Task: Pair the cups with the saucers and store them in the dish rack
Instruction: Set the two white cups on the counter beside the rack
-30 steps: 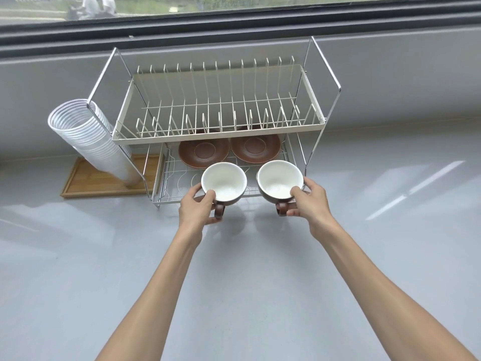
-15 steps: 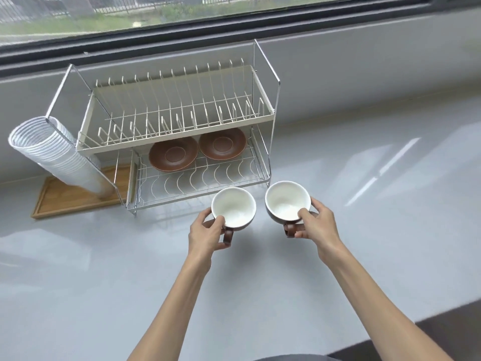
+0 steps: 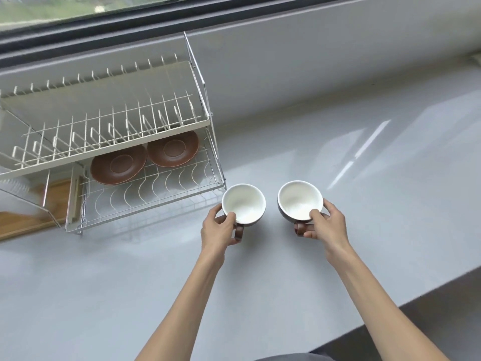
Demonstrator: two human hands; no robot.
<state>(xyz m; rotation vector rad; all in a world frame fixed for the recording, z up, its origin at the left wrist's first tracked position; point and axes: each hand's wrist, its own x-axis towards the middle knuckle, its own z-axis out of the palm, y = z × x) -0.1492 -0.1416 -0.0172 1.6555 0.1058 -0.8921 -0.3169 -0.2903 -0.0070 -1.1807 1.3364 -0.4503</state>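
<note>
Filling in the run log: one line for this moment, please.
left hand: holds left cup | right hand: holds right cup | both saucers: bare, dish rack lower tier | pairing: not yet done

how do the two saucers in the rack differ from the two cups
The saucers are brown all over, flat and shallow; the cups are deep, with white insides and dark brown outsides and handles. The saucers lie on the lower shelf of the dish rack, touched by no hand; the cups are outside it, one gripped by the left hand, one by the right hand. Both are round and empty.
</note>
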